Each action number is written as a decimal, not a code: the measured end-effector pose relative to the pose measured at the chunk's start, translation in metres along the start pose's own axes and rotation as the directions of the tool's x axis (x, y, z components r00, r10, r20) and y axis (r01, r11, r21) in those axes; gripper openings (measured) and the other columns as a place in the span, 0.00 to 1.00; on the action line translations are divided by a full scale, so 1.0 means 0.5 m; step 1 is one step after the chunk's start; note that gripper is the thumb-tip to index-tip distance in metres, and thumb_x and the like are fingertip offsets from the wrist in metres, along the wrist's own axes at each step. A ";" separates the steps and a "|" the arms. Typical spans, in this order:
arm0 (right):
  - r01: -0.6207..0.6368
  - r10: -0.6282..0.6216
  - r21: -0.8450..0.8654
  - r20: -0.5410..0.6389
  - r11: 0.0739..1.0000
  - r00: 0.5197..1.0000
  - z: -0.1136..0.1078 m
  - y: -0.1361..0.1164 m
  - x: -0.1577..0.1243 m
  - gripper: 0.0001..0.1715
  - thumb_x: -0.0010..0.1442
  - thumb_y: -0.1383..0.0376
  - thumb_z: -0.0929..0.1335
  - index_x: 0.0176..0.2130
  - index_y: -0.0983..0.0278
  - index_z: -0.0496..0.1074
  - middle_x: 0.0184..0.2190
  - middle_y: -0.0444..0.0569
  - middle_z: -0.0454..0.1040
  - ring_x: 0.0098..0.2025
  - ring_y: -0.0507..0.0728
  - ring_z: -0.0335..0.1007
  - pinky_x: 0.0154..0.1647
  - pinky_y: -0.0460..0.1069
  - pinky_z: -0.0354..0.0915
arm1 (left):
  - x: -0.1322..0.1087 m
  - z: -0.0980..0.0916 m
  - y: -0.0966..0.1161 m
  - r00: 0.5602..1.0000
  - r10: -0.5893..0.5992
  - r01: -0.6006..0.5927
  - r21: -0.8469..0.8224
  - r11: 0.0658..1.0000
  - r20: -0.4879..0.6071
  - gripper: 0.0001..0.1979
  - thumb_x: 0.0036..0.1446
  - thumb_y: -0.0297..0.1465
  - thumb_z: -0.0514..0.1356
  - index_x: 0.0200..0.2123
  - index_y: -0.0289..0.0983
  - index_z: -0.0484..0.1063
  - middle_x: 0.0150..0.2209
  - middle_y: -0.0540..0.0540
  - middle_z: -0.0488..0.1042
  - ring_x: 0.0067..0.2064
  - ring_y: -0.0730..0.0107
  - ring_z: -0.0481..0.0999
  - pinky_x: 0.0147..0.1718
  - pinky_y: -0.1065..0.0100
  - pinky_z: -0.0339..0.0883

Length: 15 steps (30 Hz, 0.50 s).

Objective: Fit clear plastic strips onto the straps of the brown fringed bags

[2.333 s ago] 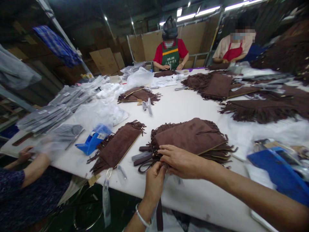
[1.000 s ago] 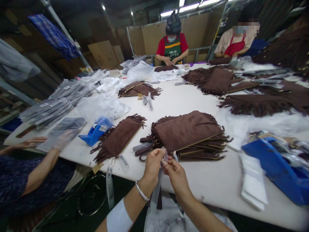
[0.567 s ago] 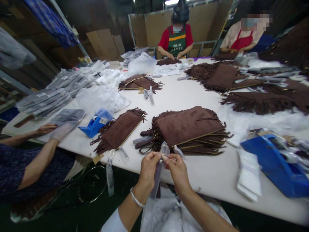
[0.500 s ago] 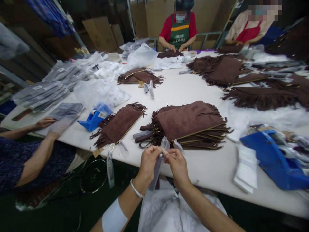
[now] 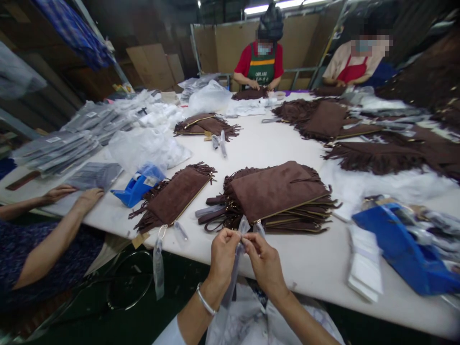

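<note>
Both my hands pinch a plastic-sleeved strap (image 5: 230,287) in front of the table edge. My left hand (image 5: 223,254) grips it with thumb and forefinger, and my right hand (image 5: 265,261) pinches at the same spot, fingertips touching. The strap's sleeved tip points up between them while its length hangs toward my lap. Just beyond lies a stack of brown fringed pouches (image 5: 280,189) with gold zippers. A single brown fringed pouch (image 5: 179,196) rests to the left, a plastic-wrapped strap (image 5: 158,268) dangling from it over the edge.
A blue tape dispenser (image 5: 134,187) stands left; a blue holder (image 5: 402,254) with wrapped pieces and folded white papers (image 5: 364,266) are right. At left, a co-worker's hands (image 5: 86,200) press a bagged item. Two people work across the table (image 5: 273,143). Bagged goods (image 5: 57,143) pile up far left.
The camera view has tilted up, so the table sits lower in the picture. My hands keep pinching the strap. The co-worker's near hand at left now lies on the bag.
</note>
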State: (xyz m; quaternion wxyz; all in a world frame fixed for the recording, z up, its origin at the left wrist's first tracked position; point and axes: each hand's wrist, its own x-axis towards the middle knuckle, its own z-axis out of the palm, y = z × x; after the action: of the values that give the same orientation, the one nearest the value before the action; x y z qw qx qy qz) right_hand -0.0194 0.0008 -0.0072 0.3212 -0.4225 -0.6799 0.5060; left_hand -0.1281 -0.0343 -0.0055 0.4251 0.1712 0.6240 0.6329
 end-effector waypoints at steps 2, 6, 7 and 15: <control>0.019 -0.018 -0.020 0.005 1.000 1.000 -0.001 -0.004 0.002 0.13 0.65 0.57 0.62 0.39 0.60 0.72 0.30 0.45 0.75 0.30 0.54 0.72 0.33 0.45 0.64 | -0.001 0.001 0.003 1.000 0.008 -0.008 -0.009 1.000 0.018 0.09 0.50 0.35 0.64 0.29 0.35 0.71 0.25 0.52 0.72 0.27 0.74 0.70 0.28 0.73 0.62; -0.014 0.013 -0.036 -0.021 0.999 1.000 0.003 -0.013 -0.003 0.11 0.64 0.57 0.62 0.40 0.59 0.69 0.28 0.43 0.75 0.29 0.54 0.72 0.31 0.46 0.64 | -0.005 0.004 0.005 0.999 -0.016 0.018 -0.060 0.998 0.047 0.11 0.49 0.37 0.66 0.28 0.36 0.70 0.24 0.51 0.72 0.26 0.72 0.71 0.28 0.72 0.63; -0.034 0.033 -0.041 -0.035 0.999 0.999 0.004 -0.013 -0.004 0.10 0.64 0.57 0.62 0.40 0.59 0.68 0.26 0.43 0.75 0.28 0.54 0.72 0.30 0.46 0.63 | -0.004 0.004 0.002 0.999 -0.020 0.023 -0.065 0.998 0.036 0.12 0.47 0.37 0.66 0.28 0.35 0.70 0.24 0.51 0.72 0.27 0.72 0.71 0.28 0.72 0.64; -0.248 0.280 0.339 -0.049 0.908 0.959 0.024 0.008 0.018 0.18 0.56 0.51 0.68 0.36 0.62 0.65 0.17 0.39 0.67 0.19 0.52 0.64 0.22 0.46 0.62 | 0.005 0.005 -0.013 0.999 -0.024 0.026 0.052 0.998 -0.032 0.15 0.48 0.42 0.65 0.31 0.36 0.69 0.23 0.51 0.71 0.23 0.72 0.69 0.24 0.71 0.62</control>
State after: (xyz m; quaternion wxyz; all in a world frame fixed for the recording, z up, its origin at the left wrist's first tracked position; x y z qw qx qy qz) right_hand -0.0329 0.0044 -0.0142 0.3484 -0.4749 -0.5059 0.6302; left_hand -0.1257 -0.0319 -0.0119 0.4184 0.1646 0.6492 0.6135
